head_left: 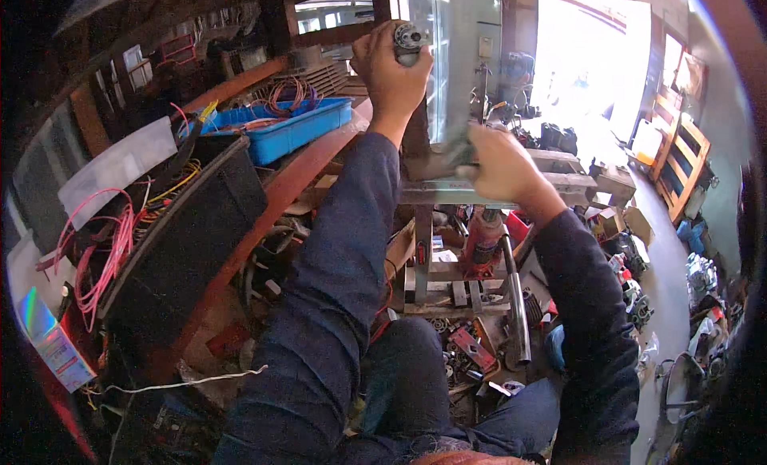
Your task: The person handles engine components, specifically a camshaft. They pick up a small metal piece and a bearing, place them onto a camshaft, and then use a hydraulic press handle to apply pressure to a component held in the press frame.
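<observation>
My left hand (393,77) is raised at the upper middle, its fingers wrapped round a cylindrical metal part (409,40) whose round toothed or studded end faces me. Lower and to the right, my right hand (507,163) is curled and smeared by motion. A dark, blurred thing (458,152) shows at its fingers, too smeared to name. That hand is just above the pale metal crossbeam (447,193) of a frame. Below the beam stands a red bottle jack (482,245), with a steel pipe handle (515,305) slanting down beside it.
On the left, a black bin (188,249) holds cables and a pink wire coil (104,253). Behind it a blue tray (300,129) rests on a reddish bench. Loose metal parts and a red box (471,349) lie by my knees. A wooden pallet (685,165) leans at the far right.
</observation>
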Motion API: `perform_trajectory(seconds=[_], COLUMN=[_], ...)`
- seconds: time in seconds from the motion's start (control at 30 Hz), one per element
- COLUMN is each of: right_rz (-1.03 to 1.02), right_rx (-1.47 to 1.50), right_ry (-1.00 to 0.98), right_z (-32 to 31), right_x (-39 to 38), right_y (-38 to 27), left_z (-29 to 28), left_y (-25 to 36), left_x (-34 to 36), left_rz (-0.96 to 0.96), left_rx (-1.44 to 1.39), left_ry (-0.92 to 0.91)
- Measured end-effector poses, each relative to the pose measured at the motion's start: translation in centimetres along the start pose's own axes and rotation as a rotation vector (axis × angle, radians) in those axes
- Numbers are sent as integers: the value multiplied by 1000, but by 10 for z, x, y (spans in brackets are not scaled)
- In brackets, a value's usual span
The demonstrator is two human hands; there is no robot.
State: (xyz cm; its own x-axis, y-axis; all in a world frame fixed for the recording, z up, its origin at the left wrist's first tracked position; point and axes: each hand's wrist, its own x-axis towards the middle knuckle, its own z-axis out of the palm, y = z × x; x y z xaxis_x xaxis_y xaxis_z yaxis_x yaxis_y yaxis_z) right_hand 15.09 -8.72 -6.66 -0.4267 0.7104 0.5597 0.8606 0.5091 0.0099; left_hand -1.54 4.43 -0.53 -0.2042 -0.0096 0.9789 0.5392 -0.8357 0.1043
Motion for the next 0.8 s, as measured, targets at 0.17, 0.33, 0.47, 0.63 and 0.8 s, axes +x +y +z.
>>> perform_trajectory(seconds=[0.17,0.33,0.47,0.63,0.8], right_rz=[335,252,76,126,61], right_rx=[113,-226,-173,-68,-144], right_ry=[42,47,132,49,253], right_z=[-27,-29,-27,-24,-36], right_x=[-41,-72,-73,-71,-24], right_y=[27,62,66,68,28], left_z=[-3,-1,-1,1,-4], left_y=[-6,4,-4,-8,-2], left_x=[-1,4,2,3,2], left_rz=[0,5,-59,9,-37], left_rx=[-53,-51,-140,-132,-174], left_ry=[-38,-32,-76,-74,-56])
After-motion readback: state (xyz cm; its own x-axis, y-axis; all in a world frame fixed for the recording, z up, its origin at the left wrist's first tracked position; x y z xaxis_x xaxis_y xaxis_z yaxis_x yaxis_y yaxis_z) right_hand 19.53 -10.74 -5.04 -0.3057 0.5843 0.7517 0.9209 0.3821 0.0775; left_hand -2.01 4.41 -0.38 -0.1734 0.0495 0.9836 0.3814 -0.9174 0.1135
